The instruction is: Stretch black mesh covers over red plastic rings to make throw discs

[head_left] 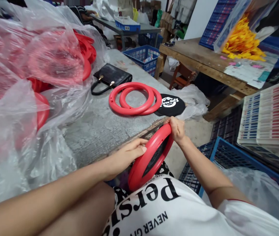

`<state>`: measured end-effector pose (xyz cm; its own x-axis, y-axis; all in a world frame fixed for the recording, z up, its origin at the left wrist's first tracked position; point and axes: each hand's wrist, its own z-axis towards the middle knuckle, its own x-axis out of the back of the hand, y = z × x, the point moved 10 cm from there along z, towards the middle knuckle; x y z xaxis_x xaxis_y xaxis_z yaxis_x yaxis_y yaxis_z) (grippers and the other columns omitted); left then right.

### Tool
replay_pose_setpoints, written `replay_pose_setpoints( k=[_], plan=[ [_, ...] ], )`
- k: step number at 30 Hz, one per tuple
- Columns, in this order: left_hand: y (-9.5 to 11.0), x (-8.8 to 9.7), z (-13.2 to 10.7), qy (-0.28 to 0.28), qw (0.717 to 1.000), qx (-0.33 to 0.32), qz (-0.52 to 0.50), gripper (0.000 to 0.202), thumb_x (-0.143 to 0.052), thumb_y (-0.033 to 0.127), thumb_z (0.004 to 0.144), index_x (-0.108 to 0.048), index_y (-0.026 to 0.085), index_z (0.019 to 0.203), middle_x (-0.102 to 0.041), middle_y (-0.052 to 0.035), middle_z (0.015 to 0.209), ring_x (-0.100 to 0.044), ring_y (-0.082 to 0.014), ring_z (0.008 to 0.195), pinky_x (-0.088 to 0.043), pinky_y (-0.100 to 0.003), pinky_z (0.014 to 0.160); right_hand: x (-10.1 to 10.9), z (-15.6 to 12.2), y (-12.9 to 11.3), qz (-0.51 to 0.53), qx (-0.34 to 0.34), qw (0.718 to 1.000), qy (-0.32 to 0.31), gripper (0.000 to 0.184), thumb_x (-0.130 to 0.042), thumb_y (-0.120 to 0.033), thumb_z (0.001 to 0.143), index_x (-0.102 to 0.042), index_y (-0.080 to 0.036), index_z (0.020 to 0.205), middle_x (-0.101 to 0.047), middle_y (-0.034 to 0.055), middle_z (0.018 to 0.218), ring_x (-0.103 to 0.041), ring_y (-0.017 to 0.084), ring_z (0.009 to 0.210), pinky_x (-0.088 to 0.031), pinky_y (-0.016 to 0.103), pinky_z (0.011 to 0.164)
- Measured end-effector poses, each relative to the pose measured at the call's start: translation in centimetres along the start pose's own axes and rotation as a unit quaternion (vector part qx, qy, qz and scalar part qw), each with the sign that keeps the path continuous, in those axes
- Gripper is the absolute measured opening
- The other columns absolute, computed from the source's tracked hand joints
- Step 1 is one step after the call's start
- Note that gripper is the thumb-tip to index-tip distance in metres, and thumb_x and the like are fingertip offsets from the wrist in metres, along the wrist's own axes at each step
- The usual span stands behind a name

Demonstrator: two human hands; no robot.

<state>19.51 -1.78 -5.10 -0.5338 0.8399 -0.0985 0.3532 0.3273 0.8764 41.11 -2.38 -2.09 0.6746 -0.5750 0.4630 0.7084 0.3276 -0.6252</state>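
I hold a red plastic ring (144,164) with a black insert inside it, tilted on edge against my lap. My left hand (129,152) presses on its left rim with fingers curled over the edge. My right hand (177,128) grips the top of the rim at the table's front edge. Further back on the grey table (97,124) lie two red rings (134,98), overlapping, and beside them a black round cloth disc (170,105) printed "Throw Ball".
Clear plastic bags (31,82) full of red rings pile up on the left. A black handbag (109,77) sits behind the loose rings. Blue crates (218,154) and stacked white trays (269,114) stand at right, near a wooden bench (203,62) with yellow parts (242,39).
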Motion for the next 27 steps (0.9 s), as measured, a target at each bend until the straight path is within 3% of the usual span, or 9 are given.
replay_pose_setpoints(
  k=[3,6,9,12,16,20,27],
  plan=[
    [-0.3,-0.4,0.1,-0.013,0.998,0.019,-0.066,0.041,-0.067,0.037,0.084,-0.062,0.021,0.121,-0.071,-0.0061,0.112,-0.066,-0.0214,0.098,-0.051,-0.035,0.089,-0.5,0.2,0.1,0.014,0.005,1.0,-0.021,0.05,-0.03,-0.051,0.106,-0.06,-0.022,0.078,-0.067,0.0044,0.073,-0.063,0.017,0.067,-0.048,0.033,0.066],
    [-0.3,-0.4,0.3,0.009,0.993,0.031,-0.115,0.042,-0.069,0.027,0.075,-0.062,0.019,0.115,-0.07,-0.0054,0.101,-0.067,-0.0213,0.092,-0.052,-0.035,0.085,-0.7,0.2,0.6,0.02,-0.009,1.0,-0.018,0.051,-0.031,-0.052,0.106,-0.061,-0.022,0.077,-0.068,0.004,0.074,-0.062,0.017,0.066,-0.048,0.032,0.066],
    [0.1,-0.4,0.6,0.029,0.993,0.02,-0.112,0.038,-0.069,0.026,0.072,-0.062,0.018,0.108,-0.069,-0.0051,0.096,-0.065,-0.02,0.087,-0.051,-0.034,0.08,0.1,0.0,1.0,0.014,-0.013,1.0,0.009,0.05,-0.032,-0.048,0.107,-0.06,-0.021,0.075,-0.066,0.0028,0.071,-0.06,0.016,0.062,-0.047,0.031,0.064],
    [0.7,-1.1,0.8,0.022,0.993,-0.013,-0.113,0.04,-0.068,0.029,0.075,-0.061,0.018,0.113,-0.069,-0.0064,0.102,-0.065,-0.0204,0.088,-0.052,-0.034,0.08,1.1,-0.4,1.0,0.001,-0.009,1.0,0.026,0.049,-0.033,-0.045,0.107,-0.06,-0.021,0.074,-0.064,0.002,0.069,-0.058,0.015,0.06,-0.045,0.03,0.062],
    [1.5,-1.6,0.4,0.062,0.995,-0.074,-0.005,0.038,-0.055,0.045,0.092,-0.059,0.021,0.12,-0.069,-0.0074,0.116,-0.064,-0.0248,0.105,-0.051,-0.04,0.094,2.4,-1.1,0.8,-0.015,-0.016,0.999,0.036,0.051,-0.03,-0.048,0.107,-0.06,-0.022,0.074,-0.064,0.0023,0.069,-0.059,0.015,0.062,-0.046,0.031,0.063],
    [2.8,-3.4,-1.3,0.104,0.972,-0.135,0.162,0.04,-0.046,0.05,0.099,-0.058,0.024,0.126,-0.066,-0.007,0.129,-0.058,-0.0271,0.12,-0.044,-0.045,0.108,3.9,-2.2,-0.7,-0.001,0.017,0.998,0.06,0.044,-0.033,-0.039,0.107,-0.061,-0.022,0.079,-0.065,0.0037,0.074,-0.061,0.017,0.067,-0.047,0.033,0.067],
    [1.7,-4.4,-3.8,0.11,0.981,-0.09,0.13,0.039,-0.042,0.055,0.1,-0.064,0.026,0.115,-0.072,-0.0012,0.1,-0.064,-0.0226,0.093,-0.048,-0.036,0.087,5.3,-4.1,-4.8,0.011,0.08,0.996,0.047,0.034,-0.035,-0.03,0.105,-0.062,-0.021,0.088,-0.065,0.0062,0.077,-0.061,0.02,0.071,-0.047,0.036,0.068]
  ],
)
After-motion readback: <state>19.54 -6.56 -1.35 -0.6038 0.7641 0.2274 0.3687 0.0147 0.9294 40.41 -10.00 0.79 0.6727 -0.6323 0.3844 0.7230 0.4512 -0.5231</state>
